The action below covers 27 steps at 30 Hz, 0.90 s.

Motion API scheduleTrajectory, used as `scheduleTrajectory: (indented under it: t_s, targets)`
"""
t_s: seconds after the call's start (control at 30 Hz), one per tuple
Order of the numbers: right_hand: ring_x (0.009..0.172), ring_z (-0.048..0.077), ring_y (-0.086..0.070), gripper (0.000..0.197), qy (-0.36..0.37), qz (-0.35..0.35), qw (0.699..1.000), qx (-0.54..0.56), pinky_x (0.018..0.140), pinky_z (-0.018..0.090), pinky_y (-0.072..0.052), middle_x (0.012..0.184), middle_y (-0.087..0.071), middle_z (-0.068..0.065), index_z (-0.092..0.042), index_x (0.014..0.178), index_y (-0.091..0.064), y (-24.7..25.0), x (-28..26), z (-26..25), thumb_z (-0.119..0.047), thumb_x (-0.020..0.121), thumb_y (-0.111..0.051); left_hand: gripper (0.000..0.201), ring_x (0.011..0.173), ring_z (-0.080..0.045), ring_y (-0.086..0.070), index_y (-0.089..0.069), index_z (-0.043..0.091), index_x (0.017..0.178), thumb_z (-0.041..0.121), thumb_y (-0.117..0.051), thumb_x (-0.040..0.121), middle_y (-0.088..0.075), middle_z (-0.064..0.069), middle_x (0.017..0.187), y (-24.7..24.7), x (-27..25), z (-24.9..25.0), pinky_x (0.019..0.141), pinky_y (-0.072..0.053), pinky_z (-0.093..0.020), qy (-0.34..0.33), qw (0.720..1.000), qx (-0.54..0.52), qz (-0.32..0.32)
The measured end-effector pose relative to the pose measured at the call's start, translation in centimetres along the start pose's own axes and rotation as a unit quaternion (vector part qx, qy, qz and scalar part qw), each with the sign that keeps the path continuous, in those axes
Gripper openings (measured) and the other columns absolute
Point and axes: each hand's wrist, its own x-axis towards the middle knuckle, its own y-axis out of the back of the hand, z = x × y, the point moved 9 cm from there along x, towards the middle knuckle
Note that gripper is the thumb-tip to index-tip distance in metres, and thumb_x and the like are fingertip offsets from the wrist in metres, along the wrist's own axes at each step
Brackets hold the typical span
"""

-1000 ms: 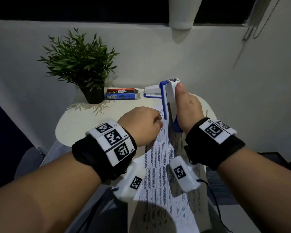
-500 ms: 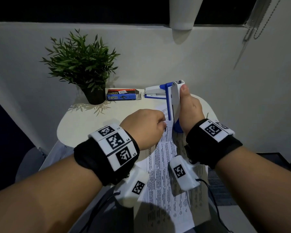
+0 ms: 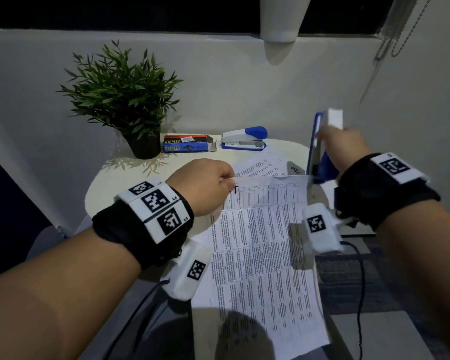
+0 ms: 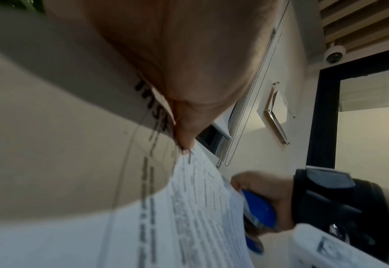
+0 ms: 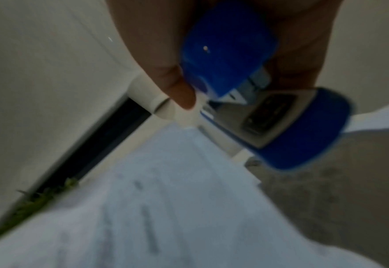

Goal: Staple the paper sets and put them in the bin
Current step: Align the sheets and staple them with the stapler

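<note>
A small rounded off-white table (image 3: 99,193) stands against a plain grey wall, its smooth top dimly lit. At upper left sits a potted plant (image 3: 122,100), then a cardboard staples box (image 3: 187,144) and a second stapler (image 3: 244,140). At centre, the left hand (image 3: 205,185) pinches the top corner of the printed paper set (image 3: 265,245), which overhangs the near table edge. At right, the right hand (image 3: 343,149) grips the blue-and-white stapler (image 3: 325,141) upright, just beside the sheets.
</note>
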Motion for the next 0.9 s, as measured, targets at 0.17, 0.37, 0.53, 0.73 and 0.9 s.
scheduleTrajectory:
  t_s: [0.17, 0.37, 0.53, 0.73, 0.9]
  targets:
    - [0.074, 0.029, -0.057, 0.041, -0.025, -0.131, 0.937, -0.323, 0.064, 0.029, -0.038, 0.069, -0.063, 0.017, 0.001, 0.065, -0.054, -2.7, 0.7, 3.9, -0.030, 0.092, -0.057, 0.016, 0.088, -0.014, -0.051, -0.065, 0.028, 0.097, 0.033, -0.050, 0.094, -0.053, 0.015, 0.077, -0.1, 0.3, -1.4, 0.077, -0.041, -0.026, 0.013, 1.000, 0.013, -0.003]
    - [0.116, 0.030, -0.053, 0.041, 0.083, -0.123, 0.900, -0.409, 0.094, 0.035, -0.040, 0.125, -0.059, 0.008, 0.001, 0.119, -0.058, -3.7, -0.1, 2.3, -0.031, 0.098, -0.045, 0.015, 0.093, -0.017, -0.056, -0.065, 0.034, 0.091, 0.036, -0.050, 0.093, -0.060, 0.013, 0.084, -0.2, 0.5, -2.7, 0.086, -0.047, -0.036, 0.019, 0.999, 0.033, -0.005]
    - [0.118, 0.024, -0.053, 0.031, 0.264, -0.017, 0.933, -0.244, 0.099, 0.033, -0.039, 0.129, -0.058, -0.001, -0.024, 0.116, -0.066, -2.4, -2.9, -4.3, -0.036, 0.090, -0.055, 0.016, 0.093, -0.016, -0.057, -0.067, 0.032, 0.093, 0.036, -0.051, 0.093, -0.064, 0.012, 0.088, -0.1, 0.9, -3.1, 0.088, -0.047, -0.040, 0.018, 0.999, 0.032, 0.004]
    - [0.110, 0.019, -0.052, 0.027, 0.390, -0.137, 0.780, -0.470, 0.088, 0.030, -0.041, 0.114, -0.064, -0.008, -0.032, 0.107, -0.065, -9.4, -8.0, -3.5, -0.048, 0.090, -0.052, 0.019, 0.100, -0.016, -0.055, -0.067, 0.032, 0.100, 0.038, -0.050, 0.093, -0.064, 0.010, 0.098, 0.1, 1.0, -2.1, 0.091, -0.045, -0.040, 0.009, 0.998, 0.065, 0.019]
    - [0.096, 0.021, -0.054, 0.029, 0.398, -0.135, 0.789, -0.448, 0.073, 0.027, -0.030, 0.099, -0.064, -0.002, -0.022, 0.102, -0.064, -10.9, -8.6, -2.7, -0.043, 0.095, -0.045, 0.021, 0.104, -0.017, -0.055, -0.065, 0.032, 0.105, 0.037, -0.048, 0.095, -0.064, 0.008, 0.105, 0.0, 1.3, -1.6, 0.093, -0.044, -0.040, 0.002, 0.996, 0.093, 0.016]
